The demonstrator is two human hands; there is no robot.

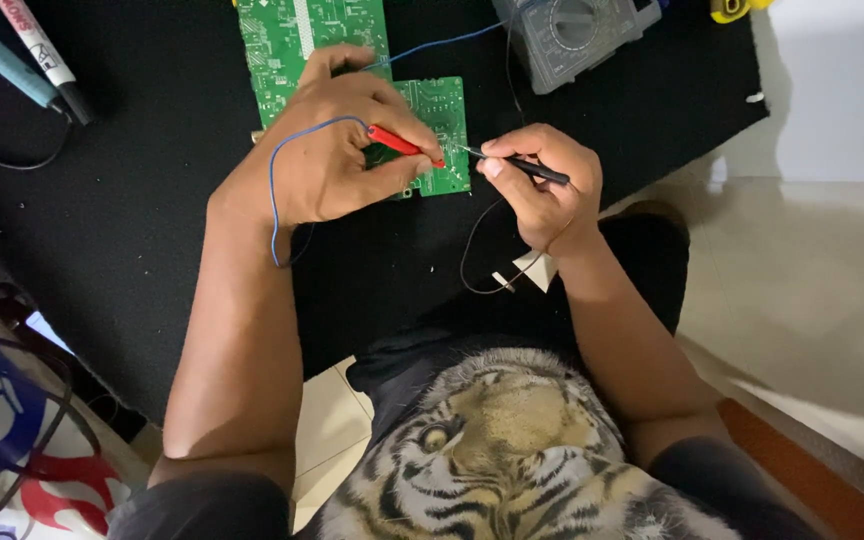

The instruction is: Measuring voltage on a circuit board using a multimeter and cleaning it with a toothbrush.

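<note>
Head view | left hand [327,150] pinching red probe [402,145], right hand [542,185] pinching black probe [522,167] | tips meeting on small green circuit board [442,130], flat on black mat [132,200] | probes light, stiff, likely slippery; best gripped mid-shaft | board fragile, edges only.

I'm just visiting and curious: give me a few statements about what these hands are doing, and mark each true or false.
1. The left hand holds a red probe. True.
2. The right hand holds a marker. False: it holds a black probe.
3. Both probe tips meet at the small green board. True.
4. The meter lies on white tile. False: it lies on the black mat.
5. The red probe's wire is blue. True.
</note>
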